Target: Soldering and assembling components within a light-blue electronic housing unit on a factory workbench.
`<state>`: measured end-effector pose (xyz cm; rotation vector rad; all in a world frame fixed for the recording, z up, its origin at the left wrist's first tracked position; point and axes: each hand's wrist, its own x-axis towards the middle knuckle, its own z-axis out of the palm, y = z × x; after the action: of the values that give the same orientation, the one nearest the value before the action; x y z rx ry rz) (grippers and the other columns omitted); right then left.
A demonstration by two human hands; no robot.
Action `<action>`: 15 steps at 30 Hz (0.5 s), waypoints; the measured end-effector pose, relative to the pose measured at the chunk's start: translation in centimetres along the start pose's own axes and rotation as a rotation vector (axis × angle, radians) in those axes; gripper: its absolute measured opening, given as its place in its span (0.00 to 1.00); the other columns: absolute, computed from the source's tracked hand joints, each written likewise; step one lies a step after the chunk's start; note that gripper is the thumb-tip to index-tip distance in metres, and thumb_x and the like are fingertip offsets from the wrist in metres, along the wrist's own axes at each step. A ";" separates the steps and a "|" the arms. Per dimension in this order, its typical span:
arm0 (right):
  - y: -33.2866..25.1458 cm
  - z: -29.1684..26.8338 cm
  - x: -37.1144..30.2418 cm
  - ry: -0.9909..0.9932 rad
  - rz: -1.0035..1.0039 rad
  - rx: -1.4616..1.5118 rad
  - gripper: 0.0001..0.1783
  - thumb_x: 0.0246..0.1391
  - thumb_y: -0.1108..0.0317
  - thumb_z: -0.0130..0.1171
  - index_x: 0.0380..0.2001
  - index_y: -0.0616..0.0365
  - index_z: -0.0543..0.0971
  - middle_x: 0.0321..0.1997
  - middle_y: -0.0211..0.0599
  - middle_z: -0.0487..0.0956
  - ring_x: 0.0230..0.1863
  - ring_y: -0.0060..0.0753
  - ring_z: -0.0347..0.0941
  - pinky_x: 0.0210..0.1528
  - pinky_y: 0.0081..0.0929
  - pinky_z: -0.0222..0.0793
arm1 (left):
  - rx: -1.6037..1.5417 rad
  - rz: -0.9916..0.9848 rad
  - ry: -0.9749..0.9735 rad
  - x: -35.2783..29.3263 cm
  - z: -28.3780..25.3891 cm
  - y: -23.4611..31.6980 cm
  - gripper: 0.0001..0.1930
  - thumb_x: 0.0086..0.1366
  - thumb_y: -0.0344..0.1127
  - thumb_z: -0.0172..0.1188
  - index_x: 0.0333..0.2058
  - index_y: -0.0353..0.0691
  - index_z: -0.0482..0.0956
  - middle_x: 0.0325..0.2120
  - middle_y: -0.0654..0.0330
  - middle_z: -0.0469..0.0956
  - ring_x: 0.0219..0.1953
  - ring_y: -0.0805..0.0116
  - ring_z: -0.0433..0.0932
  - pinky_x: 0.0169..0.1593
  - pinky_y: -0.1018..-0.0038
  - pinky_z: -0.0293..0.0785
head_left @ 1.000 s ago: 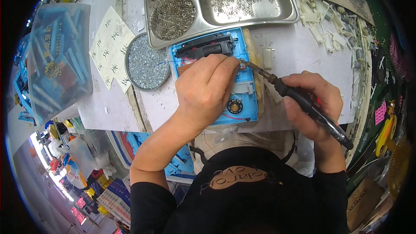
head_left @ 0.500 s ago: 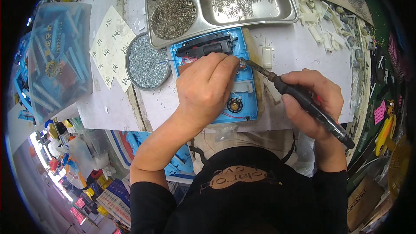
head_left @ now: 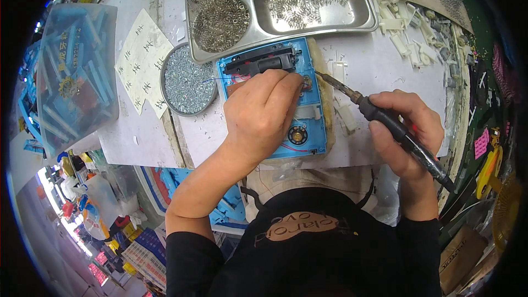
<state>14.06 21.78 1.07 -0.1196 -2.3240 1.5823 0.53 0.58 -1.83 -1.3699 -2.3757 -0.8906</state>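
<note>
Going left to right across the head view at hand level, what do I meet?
Translucent bin with blue parts → marked paper sheet → round dish of small metal pieces → left hand → right hand gripping a soldering iron → pink piece.

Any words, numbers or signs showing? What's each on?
Wording left out; locations only.
Bin: gold characters, digits and emblem.
Sheet: repeated dark marks.
Shirt: dark lettering across tan patch.
Carton: dark print.
Printed stack: too small to read.
Blue case, iron: none readable.
</note>
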 end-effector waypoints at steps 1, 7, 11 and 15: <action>0.0 -0.1 0.0 0.000 -0.008 0.000 0.16 0.51 0.71 0.70 0.44 0.63 0.83 0.34 0.39 0.84 0.30 0.25 0.79 0.34 0.20 0.73 | 0.000 -0.002 0.001 0.0 0.0 0.0 0.12 0.53 0.19 0.70 0.36 0.36 0.82 0.30 0.55 0.81 0.29 0.58 0.82 0.33 0.69 0.78; 0.3 -0.3 -0.1 0.017 -0.045 0.010 0.16 0.51 0.72 0.70 0.44 0.63 0.82 0.34 0.39 0.84 0.29 0.24 0.79 0.32 0.19 0.72 | 0.000 -0.005 -0.009 0.2 0.0 0.1 0.12 0.53 0.19 0.70 0.37 0.36 0.82 0.31 0.55 0.81 0.30 0.58 0.82 0.33 0.69 0.77; 0.4 -0.2 -0.4 0.027 -0.038 0.042 0.17 0.51 0.72 0.70 0.45 0.63 0.82 0.34 0.38 0.84 0.29 0.24 0.79 0.33 0.19 0.73 | 0.031 0.039 0.031 -0.2 0.4 -0.4 0.13 0.50 0.23 0.68 0.37 0.38 0.82 0.30 0.59 0.80 0.28 0.62 0.81 0.31 0.69 0.75; 0.1 -0.4 -0.7 0.019 0.045 0.073 0.17 0.51 0.73 0.69 0.46 0.64 0.81 0.35 0.38 0.84 0.30 0.23 0.80 0.35 0.19 0.74 | 0.034 0.036 0.028 -0.1 0.3 -0.3 0.13 0.50 0.23 0.68 0.37 0.38 0.82 0.30 0.59 0.80 0.28 0.62 0.81 0.31 0.69 0.75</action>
<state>14.81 22.00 0.97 -0.1705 -2.2612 1.6779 0.37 0.62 -2.25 -1.3735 -2.3274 -0.8508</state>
